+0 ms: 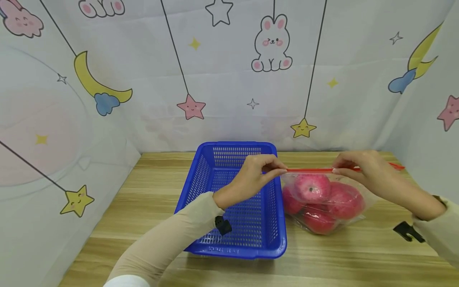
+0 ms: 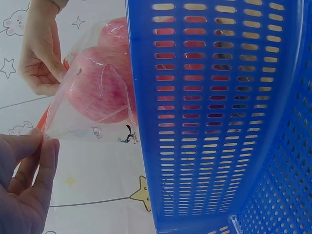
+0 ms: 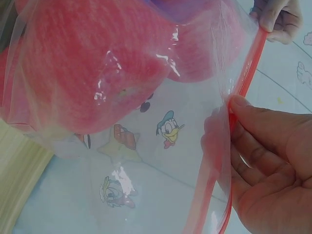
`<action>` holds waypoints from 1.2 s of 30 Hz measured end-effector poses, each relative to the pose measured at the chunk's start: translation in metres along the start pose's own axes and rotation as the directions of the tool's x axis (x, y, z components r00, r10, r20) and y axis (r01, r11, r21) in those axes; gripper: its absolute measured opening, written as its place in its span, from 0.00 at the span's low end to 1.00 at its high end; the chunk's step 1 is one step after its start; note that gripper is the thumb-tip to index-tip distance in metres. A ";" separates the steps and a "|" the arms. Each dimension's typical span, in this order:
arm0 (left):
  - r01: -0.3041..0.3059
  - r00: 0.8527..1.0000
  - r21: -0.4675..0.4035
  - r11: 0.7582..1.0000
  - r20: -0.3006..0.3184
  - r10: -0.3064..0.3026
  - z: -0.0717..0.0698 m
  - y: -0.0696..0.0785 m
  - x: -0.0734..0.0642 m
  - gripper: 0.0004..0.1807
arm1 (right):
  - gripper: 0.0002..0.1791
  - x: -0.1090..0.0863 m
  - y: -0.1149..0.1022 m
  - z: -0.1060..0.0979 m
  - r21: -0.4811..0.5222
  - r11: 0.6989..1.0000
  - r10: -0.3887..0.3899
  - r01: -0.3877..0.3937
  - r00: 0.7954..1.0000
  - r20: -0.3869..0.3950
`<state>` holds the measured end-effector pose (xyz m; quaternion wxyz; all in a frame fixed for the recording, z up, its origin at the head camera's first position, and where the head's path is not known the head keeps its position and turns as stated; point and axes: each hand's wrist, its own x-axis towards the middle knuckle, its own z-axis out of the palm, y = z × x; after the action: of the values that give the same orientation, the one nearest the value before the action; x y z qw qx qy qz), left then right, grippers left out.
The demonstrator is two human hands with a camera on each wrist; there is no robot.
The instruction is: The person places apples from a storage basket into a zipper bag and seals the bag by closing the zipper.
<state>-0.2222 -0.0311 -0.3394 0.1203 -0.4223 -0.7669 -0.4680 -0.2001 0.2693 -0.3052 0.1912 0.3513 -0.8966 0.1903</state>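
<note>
A clear zip bag with a red seal strip and cartoon prints holds several red apples. My left hand pinches the left end of the red strip between thumb and fingers. Farther right along the same strip, my right hand pinches it with thumb and forefinger. To the right of that hand, the strip's two edges stand apart in the right wrist view. Beside the bag is a blue plastic basket, with my left forearm reaching over it. Through its slotted side, the left wrist view shows the apples.
The basket stands on a wood-grain table, left of the bag. A white cloth printed with stars, moons and a rabbit hangs behind and at both sides. Black straps sit at the cuffs of both sleeves.
</note>
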 end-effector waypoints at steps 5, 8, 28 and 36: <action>0.004 1.000 0.004 1.000 0.001 -0.004 0.000 -0.001 0.000 0.03 | 0.15 -0.001 0.001 -0.001 -0.003 1.000 -0.010 0.010 1.000 -0.002; 0.008 1.000 0.005 1.000 0.004 -0.008 0.000 -0.001 0.000 0.03 | 0.16 -0.001 0.002 0.000 -0.005 1.000 -0.026 0.026 1.000 -0.014; 0.006 1.000 -0.009 1.000 0.009 -0.005 0.001 -0.001 0.000 0.03 | 0.15 -0.003 0.003 -0.002 0.009 1.000 0.015 -0.015 1.000 0.004; 0.002 1.000 0.001 1.000 0.002 -0.002 0.001 0.000 0.000 0.03 | 0.15 -0.004 0.003 -0.004 0.010 1.000 0.024 -0.025 1.000 0.014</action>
<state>-0.2220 -0.0308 -0.3399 0.1192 -0.4222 -0.7675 -0.4674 -0.1986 0.2757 -0.3041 0.1809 0.3426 -0.9011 0.1950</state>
